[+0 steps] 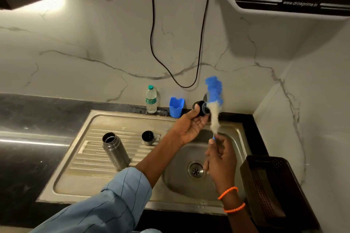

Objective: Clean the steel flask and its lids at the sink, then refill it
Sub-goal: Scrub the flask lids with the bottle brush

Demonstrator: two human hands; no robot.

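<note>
- Steel flask [116, 151] stands upright and uncapped on the sink [121, 119] drainboard; cup lid [148, 137] sits just beside it.
- Left hand [189, 126] fingers grip the black stopper lid [200, 108] over the basin.
- Right hand [220, 157] fingers pinch the bottle brush [214, 98] handle; bristles touch the lid.
- Dark surface behind carries a water bottle [151, 99] and blue holder [176, 107].

There is only one view, and it is coming from a camera sitting on the person's head, looking forward and steeply down. It is taking in the steel sink [223, 179] from close above, with the basin lying right of centre and the ribbed draining board to the left. The wide lens is bending the black counter [24, 119] and reaching up the marble wall [94, 43]. Both forearms are entering from the bottom edge.
</note>
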